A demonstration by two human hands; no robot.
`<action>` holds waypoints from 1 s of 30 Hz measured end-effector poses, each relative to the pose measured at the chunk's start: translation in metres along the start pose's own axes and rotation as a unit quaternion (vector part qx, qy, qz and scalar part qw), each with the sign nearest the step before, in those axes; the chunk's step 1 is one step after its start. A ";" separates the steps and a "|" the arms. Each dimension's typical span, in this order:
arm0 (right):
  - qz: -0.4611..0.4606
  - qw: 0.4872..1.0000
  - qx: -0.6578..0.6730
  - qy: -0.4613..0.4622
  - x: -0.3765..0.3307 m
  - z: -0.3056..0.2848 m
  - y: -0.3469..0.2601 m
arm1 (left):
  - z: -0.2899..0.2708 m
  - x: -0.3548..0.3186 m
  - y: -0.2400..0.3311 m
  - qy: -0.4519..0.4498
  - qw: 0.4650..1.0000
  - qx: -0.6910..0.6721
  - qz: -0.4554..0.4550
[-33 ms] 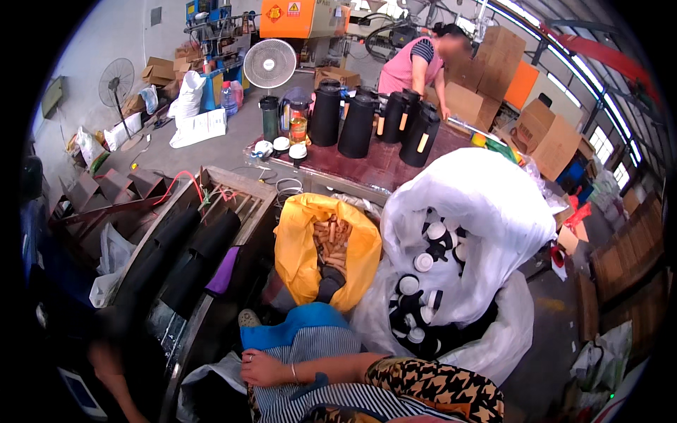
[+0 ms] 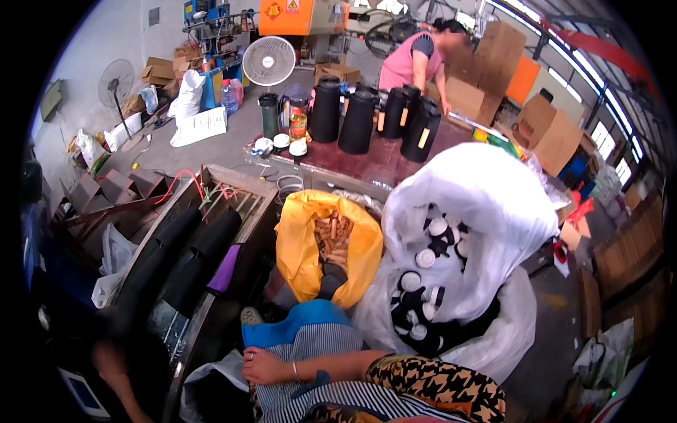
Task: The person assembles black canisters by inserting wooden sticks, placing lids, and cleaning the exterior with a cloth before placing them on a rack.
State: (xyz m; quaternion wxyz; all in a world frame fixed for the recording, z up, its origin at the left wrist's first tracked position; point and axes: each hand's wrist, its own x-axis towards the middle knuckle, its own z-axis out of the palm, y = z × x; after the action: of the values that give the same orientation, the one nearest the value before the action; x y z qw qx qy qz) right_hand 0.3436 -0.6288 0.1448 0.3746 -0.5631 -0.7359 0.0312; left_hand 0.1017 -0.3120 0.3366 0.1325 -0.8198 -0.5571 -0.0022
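Observation:
My right hand (image 2: pixel 265 366) rests on my lap over a striped apron (image 2: pixel 317 343). Its fingers lie loosely over the cloth, with a ring on one and a bracelet at the wrist; nothing is held. At the dim lower left, a bare forearm (image 2: pixel 125 391) comes up from the edge, apparently my left. The hand at its end is blurred and dark, so its fingers and anything in them are hidden. Near it, long black sleeve-like pieces (image 2: pixel 199 252) lie along a wooden-framed rack (image 2: pixel 250 185), beside a purple piece (image 2: pixel 224 269).
Before me stand a yellow bag (image 2: pixel 293 243) of tan handle-like pieces and white bags (image 2: pixel 486 190) with black-and-white lids. Behind them, black jugs (image 2: pixel 358 123) stand on a dark red table (image 2: pixel 317 161). A co-worker in pink (image 2: pixel 405 65) bends over its far side, near cardboard boxes (image 2: pixel 553 137).
The view has shifted very slightly. My right hand stays on my lap, and the co-worker's arm has moved a little.

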 end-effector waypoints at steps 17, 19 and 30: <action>0.230 0.950 -0.158 0.142 -0.026 -0.096 0.083 | 0.021 -0.021 0.046 -0.029 0.999 -0.031 -0.007; 0.369 0.872 -0.217 0.236 -0.059 -0.131 0.131 | 0.020 -0.014 0.050 -0.033 0.998 0.053 -0.019; 0.488 0.809 -0.315 0.091 -0.165 -0.131 0.233 | 0.049 0.041 0.059 -0.120 0.992 -0.026 0.001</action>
State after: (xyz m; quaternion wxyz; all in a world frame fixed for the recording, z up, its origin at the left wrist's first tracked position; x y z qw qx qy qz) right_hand 0.6227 -0.7343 0.0444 0.1773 -0.9356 -0.2961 -0.0743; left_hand 0.1637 -0.2844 0.2834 0.0434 -0.8179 -0.5679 0.0821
